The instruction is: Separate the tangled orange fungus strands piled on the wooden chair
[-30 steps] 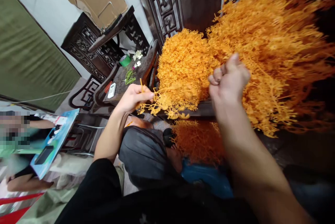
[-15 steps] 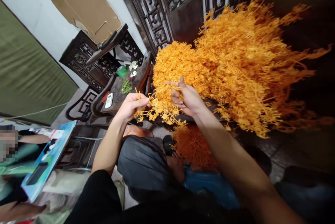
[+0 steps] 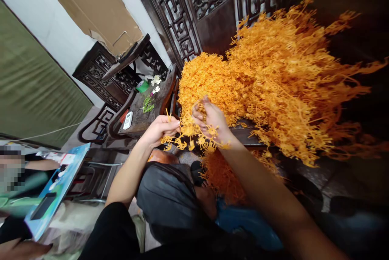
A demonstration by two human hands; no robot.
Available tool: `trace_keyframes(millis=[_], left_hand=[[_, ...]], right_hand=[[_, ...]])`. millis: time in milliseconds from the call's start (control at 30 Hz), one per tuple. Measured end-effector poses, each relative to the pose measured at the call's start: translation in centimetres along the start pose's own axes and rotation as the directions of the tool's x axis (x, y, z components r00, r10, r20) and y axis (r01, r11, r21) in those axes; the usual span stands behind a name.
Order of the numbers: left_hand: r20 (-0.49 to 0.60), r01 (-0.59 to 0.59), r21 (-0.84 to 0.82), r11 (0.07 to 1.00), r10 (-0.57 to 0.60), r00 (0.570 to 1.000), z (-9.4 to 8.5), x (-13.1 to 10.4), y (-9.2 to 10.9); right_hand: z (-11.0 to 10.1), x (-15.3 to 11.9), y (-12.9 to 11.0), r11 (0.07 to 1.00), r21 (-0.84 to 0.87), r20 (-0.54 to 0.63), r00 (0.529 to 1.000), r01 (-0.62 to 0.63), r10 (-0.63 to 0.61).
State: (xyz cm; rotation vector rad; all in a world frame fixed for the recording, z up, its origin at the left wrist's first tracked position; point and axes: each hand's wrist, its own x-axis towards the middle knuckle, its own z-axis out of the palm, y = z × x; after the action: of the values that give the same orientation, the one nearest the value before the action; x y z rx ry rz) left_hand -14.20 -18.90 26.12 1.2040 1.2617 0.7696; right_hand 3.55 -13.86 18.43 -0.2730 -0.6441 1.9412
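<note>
My left hand point(image 3: 165, 129) pinches the thin stems of a bunch of orange plastic-looking flower pieces point(image 3: 190, 128), whose branching heads spread toward the right. My right hand point(image 3: 209, 120) is at the other side of the bunch, its fingers curled among the orange pieces; what exactly they grip is hard to make out. Just behind both hands rises a large heap of similar orange pieces point(image 3: 273, 77) on a dark carved wooden bench point(image 3: 212, 29).
A dark side table point(image 3: 138, 120) at the left bears a white remote, green tape and small flowers. Below lie darker orange pieces point(image 3: 223, 175) and a blue bag point(image 3: 243, 223). Another person's arm point(image 3: 42, 165) is by a blue board point(image 3: 71, 170) at the far left.
My right hand has come lower, its fingers more curled, beside the bunch. My left hand still pinches the stems and sits slightly more to the right. The view has shifted slightly.
</note>
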Motion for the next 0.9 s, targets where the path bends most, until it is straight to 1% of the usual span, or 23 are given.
trace_keyframes(millis=[33,100,167,233,333,433,500,600,800,900], left_hand=[[-0.021,-0.005,0.025,1.0,0.006,1.0,0.0,-0.2,0.2],[-0.07,-0.014,0.091,0.996,0.02,0.997,0.1,-0.4,0.6],[-0.114,-0.008,0.142,0.99,0.024,0.993,0.2,-0.6,0.8],[-0.138,0.001,0.164,0.987,0.022,0.99,0.1,-0.5,0.9],[-0.148,0.007,0.185,0.983,0.02,0.989,-0.1,-0.2,0.7],[-0.163,0.01,0.222,0.975,0.027,0.986,-0.3,0.1,0.4],[-0.17,0.022,0.245,0.969,0.021,0.985,-0.3,0.1,0.4],[-0.172,0.044,0.291,0.956,0.006,0.985,-0.1,0.1,0.4],[-0.205,0.07,0.388,0.919,0.012,0.979,0.9,0.1,0.6],[-0.206,0.084,0.469,0.879,0.017,0.978,1.4,0.0,0.9]], right_hand=[[-0.2,0.3,0.2,0.998,-0.03,-0.089,0.995,0.047,-0.049],[-0.9,1.1,0.7,0.984,-0.127,-0.235,0.96,0.123,-0.15],[-1.9,1.9,1.4,0.953,-0.249,-0.302,0.922,0.172,-0.245],[-3.1,2.7,2.1,0.898,-0.381,-0.294,0.892,0.221,-0.344],[-4.6,3.4,3.0,0.78,-0.555,-0.241,0.843,0.287,-0.482],[-5.4,3.9,3.7,0.681,-0.671,-0.227,0.795,0.291,-0.563],[-5.6,4.3,4.2,0.623,-0.736,-0.229,0.769,0.264,-0.597],[-5.6,5.0,4.8,0.576,-0.789,-0.239,0.757,0.214,-0.608],[-5.8,6.1,5.3,0.576,-0.796,-0.255,0.761,0.185,-0.597],[-6.0,6.4,5.1,0.583,-0.792,-0.261,0.762,0.182,-0.592]])
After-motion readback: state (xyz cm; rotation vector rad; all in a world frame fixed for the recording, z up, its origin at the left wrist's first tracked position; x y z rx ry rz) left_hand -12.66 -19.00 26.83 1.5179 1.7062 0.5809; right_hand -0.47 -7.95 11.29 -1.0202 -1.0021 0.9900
